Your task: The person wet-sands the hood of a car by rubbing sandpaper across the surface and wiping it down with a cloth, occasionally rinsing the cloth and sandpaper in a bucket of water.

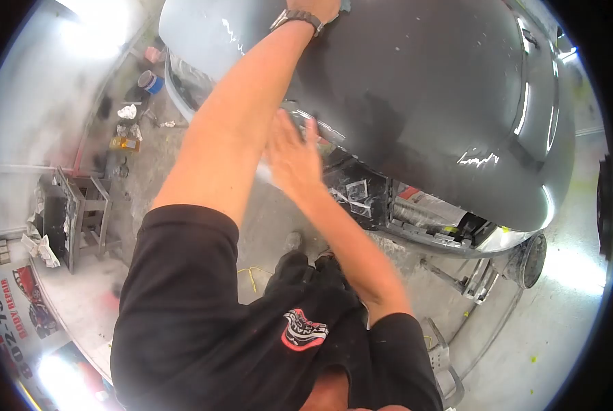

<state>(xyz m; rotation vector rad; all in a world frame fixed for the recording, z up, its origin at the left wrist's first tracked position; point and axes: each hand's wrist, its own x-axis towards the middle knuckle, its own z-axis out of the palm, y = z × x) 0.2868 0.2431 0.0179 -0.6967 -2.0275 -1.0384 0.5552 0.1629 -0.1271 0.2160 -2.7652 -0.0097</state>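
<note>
A dark grey car hood (429, 82) fills the upper middle, with a paler grey area at its left and shiny, wet-looking patches. At the top edge of the view my left hand (314, 8), wearing a wristwatch, rests on the hood. Its fingers are partly cut off, and a small light-blue piece (345, 5) shows beside them. I cannot make out what this piece is. Just off the hood's front edge, my right hand (294, 154) is slightly blurred, with thumb and fingers apart and nothing in it.
Below the hood lies the exposed car front (429, 212) with its headlight openings. A grey stand (87, 212) stands at left, near a blue-labelled can (150, 82) and crumpled paper (127, 111). A printed banner (26, 308) lies lower left. A metal stand (481, 281) and a wheel (527, 264) are at right.
</note>
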